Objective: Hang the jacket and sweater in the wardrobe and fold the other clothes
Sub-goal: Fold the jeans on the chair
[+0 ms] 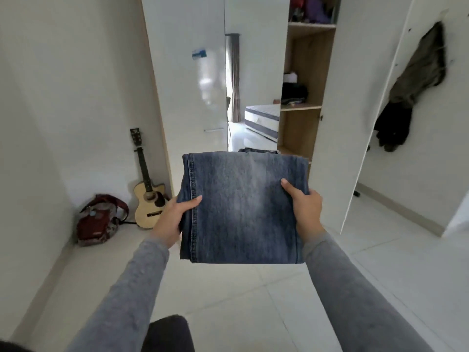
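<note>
Holding folded jeans [241, 209] flat in mid-air above white tiled floor [253, 301], in front of open wardrobe [302, 97] — left hand [172, 219] grips left edge, thumb on top along seam, fingers curled underneath; right hand [304, 207] grips right edge same way, thumb on denim, fingers hidden below. Grey sleeves on both arms. Wardrobe shelves hold dark clothes. Dark garments [411, 90] hang on wall at right. Guitar [147, 189] leans in left corner, red backpack [99, 219] just beside it — mattress [262, 118] seen through doorway
</note>
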`<state>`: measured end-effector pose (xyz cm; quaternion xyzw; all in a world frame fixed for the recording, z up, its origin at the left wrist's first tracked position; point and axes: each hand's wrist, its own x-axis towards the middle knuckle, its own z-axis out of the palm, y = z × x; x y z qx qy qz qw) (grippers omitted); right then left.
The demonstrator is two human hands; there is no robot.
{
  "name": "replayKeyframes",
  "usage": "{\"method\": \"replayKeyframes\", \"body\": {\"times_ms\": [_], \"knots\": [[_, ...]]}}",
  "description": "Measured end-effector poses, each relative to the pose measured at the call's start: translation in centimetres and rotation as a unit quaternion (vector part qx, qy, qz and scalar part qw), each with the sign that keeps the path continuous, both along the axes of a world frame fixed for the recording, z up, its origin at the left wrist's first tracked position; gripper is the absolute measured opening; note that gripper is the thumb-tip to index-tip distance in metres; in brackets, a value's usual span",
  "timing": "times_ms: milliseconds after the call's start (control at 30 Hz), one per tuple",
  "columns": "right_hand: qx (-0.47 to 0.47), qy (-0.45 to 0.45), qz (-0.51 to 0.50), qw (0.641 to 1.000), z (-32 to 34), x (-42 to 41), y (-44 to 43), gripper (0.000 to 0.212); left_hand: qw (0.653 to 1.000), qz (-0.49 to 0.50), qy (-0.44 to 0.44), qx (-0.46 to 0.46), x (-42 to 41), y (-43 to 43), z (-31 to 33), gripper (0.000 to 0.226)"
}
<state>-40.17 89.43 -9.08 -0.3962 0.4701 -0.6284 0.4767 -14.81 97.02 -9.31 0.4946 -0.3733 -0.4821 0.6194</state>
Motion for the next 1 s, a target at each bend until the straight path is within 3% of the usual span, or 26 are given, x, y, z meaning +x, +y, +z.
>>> {"method": "replayKeyframes", "body": {"times_ms": [233,500,767,900,1000], "knots": [[-0.082,0.011,-0.055,0.995,7.6,-11.7,-12.0,0.045,0.991,-0.065,-0.097,-0.069,-10.9,-14.2,7.9,0.030],[-0.116,0.020,-0.125,0.985,10.7,-21.1,-21.4,0.046,0.982,-0.129,-0.108,-0.082,-20.0,-26.6,10.3,0.031],[-0.100,-0.010,-0.155,0.983,9.0,-22.4,-33.2,0.048,0.968,-0.202,-0.125,-0.084,-21.2,-41.0,8.9,0.032],[-0.088,-0.021,-0.184,0.979,8.7,-21.0,-41.8,0.040,0.960,-0.235,-0.131,-0.078,-20.1,-50.8,8.7,0.041],[-0.088,-0.022,-0.195,0.977,9.7,-19.6,-49.8,0.043,0.958,-0.235,-0.135,-0.088,-18.9,-59.2,9.8,0.035]]}}
